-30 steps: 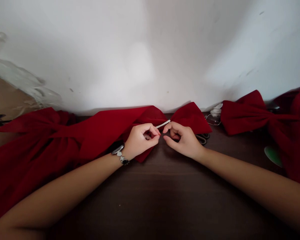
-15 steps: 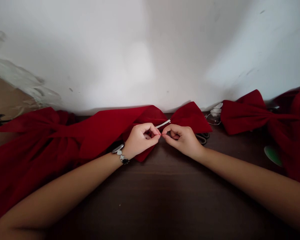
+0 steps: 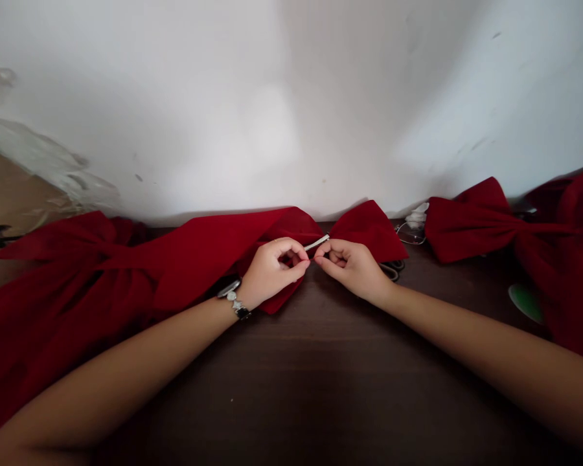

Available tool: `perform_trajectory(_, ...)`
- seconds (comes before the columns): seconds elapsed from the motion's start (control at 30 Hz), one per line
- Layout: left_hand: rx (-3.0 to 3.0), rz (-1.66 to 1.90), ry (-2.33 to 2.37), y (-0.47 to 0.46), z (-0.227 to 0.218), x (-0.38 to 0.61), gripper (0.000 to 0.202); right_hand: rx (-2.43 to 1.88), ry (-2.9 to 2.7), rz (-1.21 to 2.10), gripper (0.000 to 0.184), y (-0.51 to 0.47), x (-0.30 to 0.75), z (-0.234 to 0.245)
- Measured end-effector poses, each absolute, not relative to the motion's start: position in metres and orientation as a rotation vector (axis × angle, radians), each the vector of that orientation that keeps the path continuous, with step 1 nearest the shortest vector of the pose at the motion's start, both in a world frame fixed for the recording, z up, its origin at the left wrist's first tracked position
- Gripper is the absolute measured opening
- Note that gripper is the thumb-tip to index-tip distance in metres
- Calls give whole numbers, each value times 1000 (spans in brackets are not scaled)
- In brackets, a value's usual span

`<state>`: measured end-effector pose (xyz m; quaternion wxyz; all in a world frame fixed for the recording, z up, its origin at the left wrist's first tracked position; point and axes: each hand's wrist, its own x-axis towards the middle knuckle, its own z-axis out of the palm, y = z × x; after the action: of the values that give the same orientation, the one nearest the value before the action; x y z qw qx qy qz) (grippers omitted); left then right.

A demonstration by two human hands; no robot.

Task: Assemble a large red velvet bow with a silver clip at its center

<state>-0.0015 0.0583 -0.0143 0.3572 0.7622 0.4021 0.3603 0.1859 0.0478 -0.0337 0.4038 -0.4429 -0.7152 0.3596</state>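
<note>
A large red fabric bow (image 3: 369,232) lies on the dark wooden table (image 3: 320,382), with its long left side (image 3: 204,259) spreading off to the left. A narrow metal hair clip (image 3: 317,243) rests at the bow's centre, just above my fingertips. My left hand (image 3: 274,272) and my right hand (image 3: 352,267) face each other there, both curled. Between their fingertips runs a thin red strip (image 3: 312,259), mostly hidden by my fingers. A wristwatch (image 3: 234,304) sits on my left wrist.
Dark-handled scissors (image 3: 392,270) lie behind my right hand. A wire item (image 3: 412,233) and a white object (image 3: 416,217) stand by the white wall (image 3: 291,110). Another red bow (image 3: 480,226) and a green disc (image 3: 525,303) lie to the right.
My hands have drawn slightly closer around the strip, and my right hand has shifted a little left. The view has tilted slightly.
</note>
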Motion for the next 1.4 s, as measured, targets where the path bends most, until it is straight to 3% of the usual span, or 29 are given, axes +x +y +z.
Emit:
perform_trajectory(0.33,2074,1048,954,58,-15,-1,7,-1122,-1835,929,13,48,186,-36)
perform_trajectory(1.4,2020,929,983,57,-15,-2,4,-1101,-1956,879,12,46,187,-36)
